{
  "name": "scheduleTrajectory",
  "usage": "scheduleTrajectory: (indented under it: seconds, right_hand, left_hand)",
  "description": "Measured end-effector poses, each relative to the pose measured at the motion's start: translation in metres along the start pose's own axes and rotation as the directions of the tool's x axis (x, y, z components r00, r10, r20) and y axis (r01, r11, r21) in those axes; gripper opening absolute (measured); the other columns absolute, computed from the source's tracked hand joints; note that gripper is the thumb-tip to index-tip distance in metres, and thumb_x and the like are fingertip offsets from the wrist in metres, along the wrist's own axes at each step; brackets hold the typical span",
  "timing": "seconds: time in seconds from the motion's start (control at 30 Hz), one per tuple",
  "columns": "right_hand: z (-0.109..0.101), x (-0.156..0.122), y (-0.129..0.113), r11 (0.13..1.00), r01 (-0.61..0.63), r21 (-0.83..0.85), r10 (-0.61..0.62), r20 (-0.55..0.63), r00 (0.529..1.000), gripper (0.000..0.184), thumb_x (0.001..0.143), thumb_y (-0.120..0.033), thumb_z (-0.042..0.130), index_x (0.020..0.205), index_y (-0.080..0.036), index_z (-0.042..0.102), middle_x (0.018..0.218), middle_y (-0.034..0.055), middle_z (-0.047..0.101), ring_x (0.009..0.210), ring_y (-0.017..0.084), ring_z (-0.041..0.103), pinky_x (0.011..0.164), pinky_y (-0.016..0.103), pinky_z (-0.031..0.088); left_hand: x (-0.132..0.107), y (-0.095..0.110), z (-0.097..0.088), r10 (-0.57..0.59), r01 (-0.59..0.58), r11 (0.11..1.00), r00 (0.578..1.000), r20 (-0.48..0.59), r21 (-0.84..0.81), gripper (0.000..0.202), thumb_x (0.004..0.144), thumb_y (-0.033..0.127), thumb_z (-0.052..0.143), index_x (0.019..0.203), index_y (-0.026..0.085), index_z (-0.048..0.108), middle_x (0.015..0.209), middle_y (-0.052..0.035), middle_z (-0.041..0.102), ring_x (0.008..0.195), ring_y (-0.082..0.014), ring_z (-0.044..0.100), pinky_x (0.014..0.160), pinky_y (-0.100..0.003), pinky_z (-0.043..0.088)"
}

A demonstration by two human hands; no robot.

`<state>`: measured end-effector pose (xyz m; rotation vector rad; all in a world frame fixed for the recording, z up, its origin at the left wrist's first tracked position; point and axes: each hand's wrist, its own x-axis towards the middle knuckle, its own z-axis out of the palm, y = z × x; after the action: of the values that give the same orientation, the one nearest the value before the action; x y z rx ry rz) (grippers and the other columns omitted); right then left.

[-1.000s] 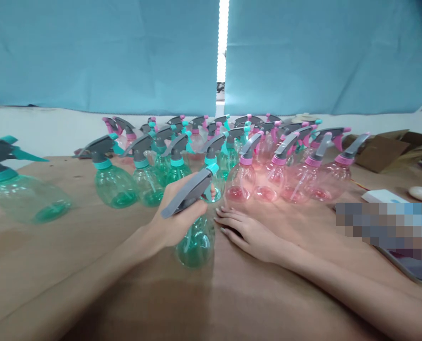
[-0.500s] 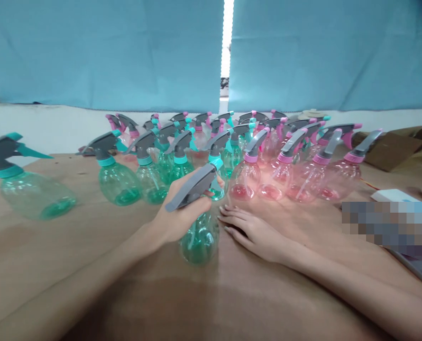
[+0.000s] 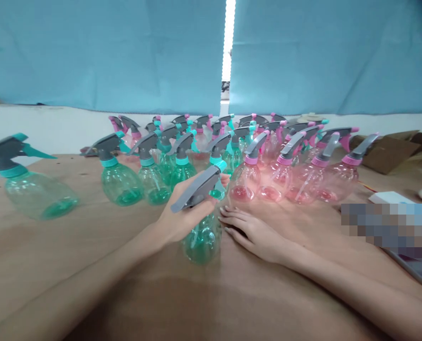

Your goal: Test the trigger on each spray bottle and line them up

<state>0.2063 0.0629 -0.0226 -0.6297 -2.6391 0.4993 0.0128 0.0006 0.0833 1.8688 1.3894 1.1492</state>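
Observation:
My left hand (image 3: 186, 210) is wrapped round the neck of a green spray bottle (image 3: 202, 244) with a grey and turquoise trigger head. The fingertips come out on the far side, below the nozzle. To its right, my right hand (image 3: 250, 229) lies flat on the brown tabletop (image 3: 154, 303) with its fingers stretched out, holding nothing. Just beyond the hands stand green spray bottles (image 3: 120, 184) on the left and pink spray bottles (image 3: 244, 182) on the right, all with grey trigger heads.
Another green spray bottle (image 3: 40, 194) stands apart at the far left. More bottles crowd behind the front row. At the right are a cardboard box (image 3: 389, 151), a white box (image 3: 390, 198) and a blurred-out flat device. Blue curtains (image 3: 90, 57) hang behind.
My left hand has shifted very slightly to the right with the green spray bottle. My right hand stays where it was. The whole view has moved a little.

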Motion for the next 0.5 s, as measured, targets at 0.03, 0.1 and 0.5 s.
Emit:
scheduleTrajectory:
  seconds: [0.03,0.1,0.5]
  right_hand:
    - [-0.0001,0.0,-0.0001,1.0,-0.001,0.002,0.001,0.0,1.0,0.038,0.098,-0.027,0.038,0.13,-0.018,0.056,0.141,0.0078,0.052,0.134,0.021,0.042,0.112,0.043,0.035]
    - [0.0001,0.0,0.0002,1.0,0.0,0.003,0.0,-0.002,1.0,0.038,0.098,-0.027,0.038,0.13,-0.016,0.056,0.14,0.0085,0.052,0.134,0.021,0.043,0.113,0.042,0.034]
    - [0.0025,-0.0008,0.0024,0.999,0.021,0.047,-0.019,-0.041,0.999,0.036,0.097,-0.026,0.04,0.128,-0.021,0.058,0.14,0.0081,0.053,0.132,0.023,0.045,0.111,0.047,0.036]
  left_hand:
    - [0.0002,-0.0001,0.0002,0.0,0.001,1.0,1.0,0.005,-0.005,0.039,0.077,0.025,0.051,0.115,0.025,0.06,0.061,0.0056,0.044,0.05,-0.0114,0.038,0.065,-0.031,0.047]
    - [0.0005,-0.0006,0.0006,-0.002,0.002,1.0,1.0,0.007,-0.004,0.039,0.078,0.025,0.051,0.115,0.025,0.06,0.065,0.0046,0.049,0.051,-0.0111,0.038,0.065,-0.03,0.047]
    - [0.0016,-0.0038,-0.0006,0.031,-0.032,0.999,0.999,0.009,0.035,0.039,0.077,0.025,0.05,0.115,0.026,0.06,0.072,0.002,0.062,0.053,-0.0137,0.049,0.061,-0.03,0.047]
